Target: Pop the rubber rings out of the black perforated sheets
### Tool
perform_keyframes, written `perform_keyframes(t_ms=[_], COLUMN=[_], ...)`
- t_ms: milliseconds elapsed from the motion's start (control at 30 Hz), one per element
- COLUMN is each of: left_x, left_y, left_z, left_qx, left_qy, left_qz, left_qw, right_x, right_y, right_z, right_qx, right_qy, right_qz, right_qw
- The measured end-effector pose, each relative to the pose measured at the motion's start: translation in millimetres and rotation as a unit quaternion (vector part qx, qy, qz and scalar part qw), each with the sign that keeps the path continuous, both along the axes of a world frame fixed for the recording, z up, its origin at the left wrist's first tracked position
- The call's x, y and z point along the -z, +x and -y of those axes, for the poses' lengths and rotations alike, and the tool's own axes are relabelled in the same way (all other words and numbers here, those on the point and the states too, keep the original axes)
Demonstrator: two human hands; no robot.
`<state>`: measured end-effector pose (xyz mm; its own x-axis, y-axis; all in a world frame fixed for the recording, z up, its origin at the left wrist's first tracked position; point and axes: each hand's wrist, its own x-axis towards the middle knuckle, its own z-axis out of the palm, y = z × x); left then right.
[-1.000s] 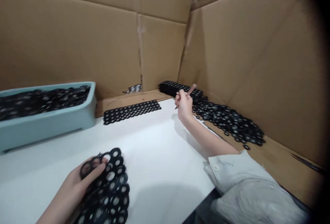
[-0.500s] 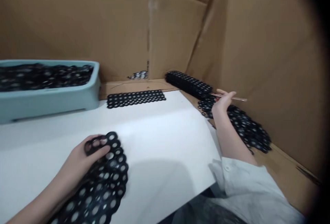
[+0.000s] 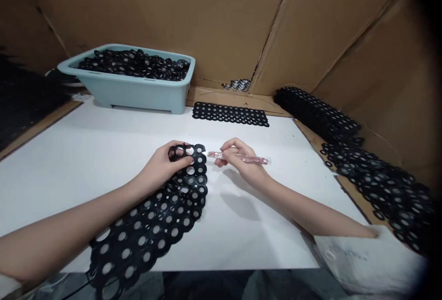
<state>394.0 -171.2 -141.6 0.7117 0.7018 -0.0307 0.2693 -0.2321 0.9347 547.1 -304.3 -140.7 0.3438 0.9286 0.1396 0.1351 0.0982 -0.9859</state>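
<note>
A black sheet of joined rings (image 3: 155,221) slants over the white board and past its near edge. My left hand (image 3: 169,164) grips the sheet's upper end, thumb on top and fingers behind it. In my right hand (image 3: 241,157) is a slim pen-like tool (image 3: 253,159) with a clear, reddish shaft, pinched between thumb and fingers. Its pale tip points left, at the sheet's upper right edge; whether it touches a ring I cannot tell.
A light blue tub (image 3: 138,90) full of black rings stands at the back left. Behind my hands lies a flat ring strip (image 3: 229,114). At the right are stacked strips (image 3: 317,113) and a loose heap (image 3: 383,185). Cardboard walls (image 3: 221,23) surround the white board (image 3: 269,240).
My right hand has come from the pile at the right to the sheet's upper edge, still with the tool. The view has turned left, showing more of the tub.
</note>
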Motion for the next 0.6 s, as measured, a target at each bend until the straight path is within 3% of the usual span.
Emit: perform_keyframes(t_ms=[233, 400, 600], left_x=[1.4, -1.7, -6.2], left_y=[0, 1, 1], left_z=[-1, 0, 3], left_qx=[0.009, 0.01, 0.042], left_qy=[-0.01, -0.023, -0.045], left_qz=[-0.006, -0.008, -0.03], left_qw=[1.0, 1.0, 0.998], right_x=[20.6, 22.4, 23.2], right_y=[-4, -1, -3], right_z=[-14, -10, -9], right_qx=[-0.001, -0.039, -0.07], right_qy=[-0.019, -0.018, -0.003], right_qz=[-0.066, -0.148, -0.18], right_qw=[0.998, 0.988, 0.981])
